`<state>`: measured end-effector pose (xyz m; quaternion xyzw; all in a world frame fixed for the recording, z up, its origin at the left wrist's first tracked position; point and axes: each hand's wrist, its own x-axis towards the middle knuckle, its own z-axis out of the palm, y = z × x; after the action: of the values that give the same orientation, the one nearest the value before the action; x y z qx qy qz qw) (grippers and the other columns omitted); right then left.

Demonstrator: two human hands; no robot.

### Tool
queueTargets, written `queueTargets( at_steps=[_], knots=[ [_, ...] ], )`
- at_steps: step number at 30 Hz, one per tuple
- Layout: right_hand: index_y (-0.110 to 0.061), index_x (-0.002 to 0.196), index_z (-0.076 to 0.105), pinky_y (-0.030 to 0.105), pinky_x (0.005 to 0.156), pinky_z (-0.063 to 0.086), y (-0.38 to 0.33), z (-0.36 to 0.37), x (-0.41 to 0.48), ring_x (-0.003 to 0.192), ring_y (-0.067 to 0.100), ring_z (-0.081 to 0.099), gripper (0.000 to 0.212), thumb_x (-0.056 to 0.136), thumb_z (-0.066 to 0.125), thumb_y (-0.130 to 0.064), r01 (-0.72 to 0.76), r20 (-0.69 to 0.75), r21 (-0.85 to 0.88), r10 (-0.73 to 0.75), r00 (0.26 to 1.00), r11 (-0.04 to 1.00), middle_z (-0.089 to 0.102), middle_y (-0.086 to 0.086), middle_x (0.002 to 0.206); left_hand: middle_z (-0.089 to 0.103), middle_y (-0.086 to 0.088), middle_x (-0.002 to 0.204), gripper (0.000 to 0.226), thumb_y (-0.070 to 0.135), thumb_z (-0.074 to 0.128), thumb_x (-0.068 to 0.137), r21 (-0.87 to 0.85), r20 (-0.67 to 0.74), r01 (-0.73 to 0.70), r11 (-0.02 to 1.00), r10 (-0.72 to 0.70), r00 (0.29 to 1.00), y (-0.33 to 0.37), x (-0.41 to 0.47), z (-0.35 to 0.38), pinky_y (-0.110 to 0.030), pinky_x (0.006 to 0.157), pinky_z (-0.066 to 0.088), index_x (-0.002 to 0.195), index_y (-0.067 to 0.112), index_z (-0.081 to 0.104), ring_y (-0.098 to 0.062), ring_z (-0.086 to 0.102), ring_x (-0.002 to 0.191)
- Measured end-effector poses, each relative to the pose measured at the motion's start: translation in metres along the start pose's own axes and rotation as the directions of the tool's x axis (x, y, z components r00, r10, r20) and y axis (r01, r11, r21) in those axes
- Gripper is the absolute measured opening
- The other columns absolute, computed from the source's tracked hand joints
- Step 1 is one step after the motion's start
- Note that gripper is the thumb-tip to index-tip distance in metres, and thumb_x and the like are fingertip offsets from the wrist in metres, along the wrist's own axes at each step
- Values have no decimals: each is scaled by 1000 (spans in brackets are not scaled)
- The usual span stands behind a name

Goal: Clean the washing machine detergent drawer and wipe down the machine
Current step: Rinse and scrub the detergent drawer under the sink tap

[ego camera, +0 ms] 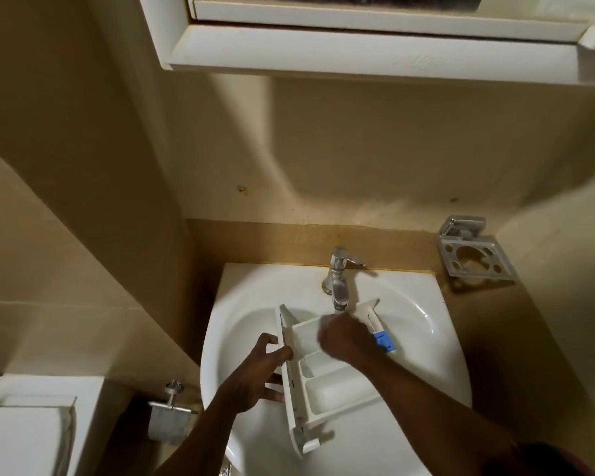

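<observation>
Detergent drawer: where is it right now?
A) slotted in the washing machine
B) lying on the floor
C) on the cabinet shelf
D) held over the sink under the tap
D: the left hand holds the detergent drawer over the sink, below the tap.

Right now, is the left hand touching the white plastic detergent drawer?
Touching. The head view shows the left hand gripping the front panel of the white plastic detergent drawer, fingers curled against its edge.

Over the white sink (pixel 234 304), the left hand (pixel 256 371) grips the long side of the white detergent drawer (pixel 337 389). The right hand (pixel 344 338), blurred, reaches into its far compartment just beneath the chrome tap (pixel 339 269).
</observation>
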<state>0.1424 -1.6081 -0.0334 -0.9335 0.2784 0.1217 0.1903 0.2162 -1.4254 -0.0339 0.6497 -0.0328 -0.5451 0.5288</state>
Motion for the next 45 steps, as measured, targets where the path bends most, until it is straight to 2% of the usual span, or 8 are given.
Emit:
queueTargets(
  at_steps=[3, 12, 19, 22, 28, 33, 37, 45],
  knots=[
    [-31, 104, 51, 32, 71, 49, -5, -5, -4, 85, 22, 63, 14, 90, 50, -33, 213, 123, 82, -222, 967, 974, 66, 2, 96, 64, -15, 100, 46, 33, 68, 78, 0, -1, -10, 1000, 10, 1000, -2, 0, -1, -51, 76, 58, 115, 16, 45, -31, 66, 78],
    [-11, 114, 60, 32, 86, 48, 13, -13, -11, 104, 29, 62, 34, 95, 44, -35, -127, -195, -96, 106, 975, 987, 66, 11, 109, 60, -11, 96, 41, 27, 64, 84, 8, -4, -8, 1000, 8, 1000, 3, -3, 8, -42, 65, 58, 117, 16, 42, -29, 64, 74],
    [-11, 109, 58, 40, 88, 52, -30, 5, -4, 105, 32, 62, 25, 89, 53, -25, 125, 225, 49, -132, 965, 991, 64, 14, 115, 66, -13, 93, 41, 29, 66, 86, 11, -12, -33, 999, 34, 999, 3, -4, 6, -42, 65, 59, 116, 17, 42, -29, 66, 74],
    [-13, 118, 60, 39, 95, 47, -8, -11, 0, 112, 30, 58, 40, 89, 45, -36, 34, 269, -92, -8, 963, 995, 61, 9, 123, 65, -14, 95, 43, 29, 66, 81, 12, -38, -34, 999, 35, 999, 0, -4, 3, -45, 68, 59, 115, 18, 43, -30, 66, 74],
    [-10, 113, 59, 32, 92, 46, 22, -13, 4, 111, 27, 60, 31, 93, 45, -30, -213, -120, -118, 199, 973, 970, 63, 9, 116, 59, -13, 96, 35, 25, 65, 87, 20, -35, -42, 999, 43, 998, 0, -6, 3, -45, 69, 60, 114, 21, 43, -31, 67, 77],
    [-18, 108, 57, 38, 84, 52, 0, 4, -4, 99, 29, 64, 26, 97, 39, -33, 115, -64, -187, -129, 990, 976, 67, 9, 106, 62, -17, 101, 38, 30, 65, 84, 34, -32, -35, 999, 36, 999, 2, -8, -3, -50, 74, 59, 113, 18, 43, -32, 67, 78],
    [-36, 119, 52, 38, 88, 51, 0, 2, -12, 109, 23, 60, 26, 96, 44, -27, 274, 110, 3, -273, 956, 962, 62, 0, 122, 61, -16, 98, 46, 33, 67, 76, 44, -35, -23, 999, 25, 999, 7, -10, 4, -44, 68, 60, 113, 18, 42, -32, 66, 75],
    [-11, 109, 63, 34, 88, 48, 15, -16, 0, 107, 29, 61, 32, 92, 49, -35, -289, -142, 96, 300, 943, 953, 65, 9, 110, 62, -16, 99, 34, 24, 63, 89, 87, -29, -34, 996, 37, 999, 8, -10, 5, -49, 73, 60, 114, 17, 40, -31, 67, 77]
  ],
)
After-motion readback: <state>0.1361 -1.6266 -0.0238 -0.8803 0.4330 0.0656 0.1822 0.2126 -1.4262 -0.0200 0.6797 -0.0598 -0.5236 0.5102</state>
